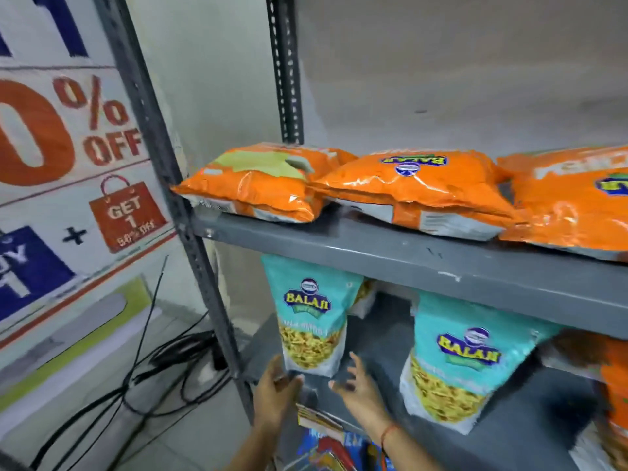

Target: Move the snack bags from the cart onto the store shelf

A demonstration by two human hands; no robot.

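Both forearms were bare — no sleeves in view. Right wrist wore a thin red thread, knotted as a band. Left hand and right hand were ungloved — no rings discernible through blur.

My shelf is grey painted metal, matt and scuffed. On it, the orange bags are glossy crinkled plastic film. Below it, the teal bag looks smoother, its plastic duller.

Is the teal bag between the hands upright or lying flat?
Upright: the teal bag stands on its base, logo on top, on the lower shelf.
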